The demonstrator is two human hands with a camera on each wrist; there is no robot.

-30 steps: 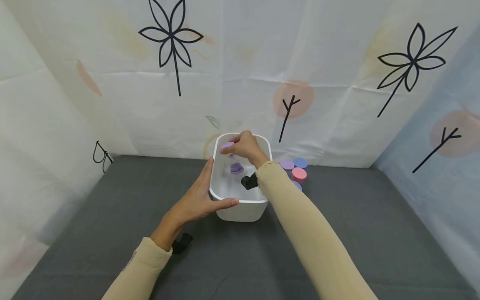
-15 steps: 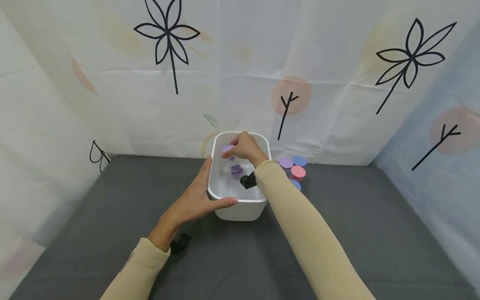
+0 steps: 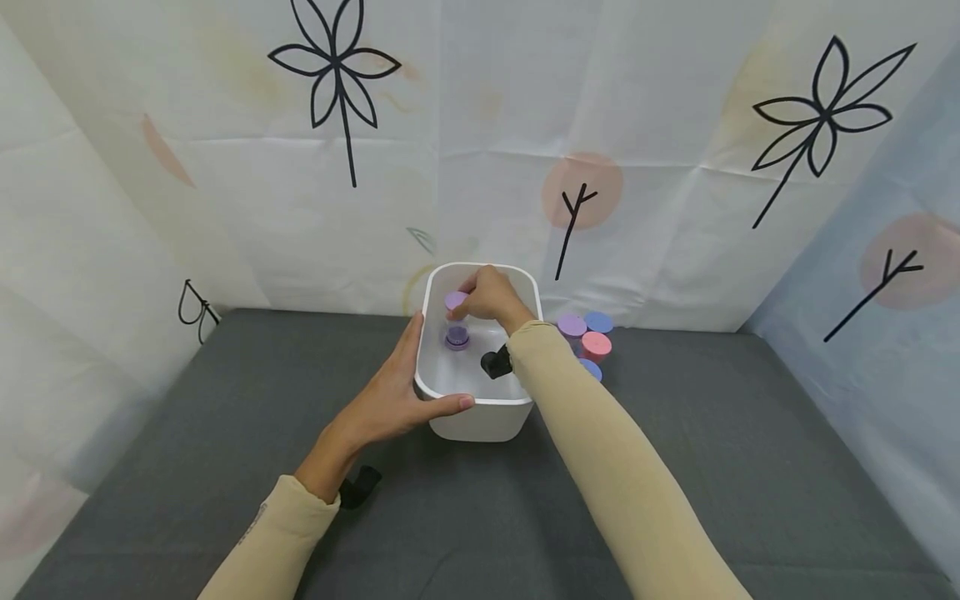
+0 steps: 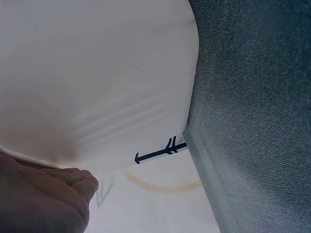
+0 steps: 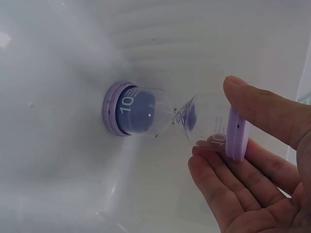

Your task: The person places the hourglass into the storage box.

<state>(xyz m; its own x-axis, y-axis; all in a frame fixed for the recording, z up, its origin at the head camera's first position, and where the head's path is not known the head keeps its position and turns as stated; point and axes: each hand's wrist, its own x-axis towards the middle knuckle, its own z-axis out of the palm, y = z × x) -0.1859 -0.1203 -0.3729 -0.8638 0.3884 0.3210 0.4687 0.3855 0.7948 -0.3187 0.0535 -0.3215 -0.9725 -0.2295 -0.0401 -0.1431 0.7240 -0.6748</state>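
Note:
Inside a white plastic bin [image 3: 482,422], a sand timer [image 5: 141,110] with lilac end caps and purple sand stands upright near the left wall. My right hand [image 3: 492,298] reaches into the bin and holds the timer's upper end. In the right wrist view the thumb lies against one side of the top cap, with the fingers [image 5: 218,187] on the other side. My left hand [image 3: 393,393] rests against the bin's near left corner. Its straight fingers lie along the outer left wall, its thumb along the front rim.
Several sand timers with purple, blue and pink caps [image 3: 596,344] stand right of the bin, partly hidden by the right sleeve. Dark grey cloth [image 3: 750,450] covers the table. A printed white curtain [image 3: 480,192] hangs close behind the bin.
The sand timer's base has shifted left, so the timer has gone from tilted to upright. The right hand's fingers have moved slightly right on its cap. The left hand stays on the bin.

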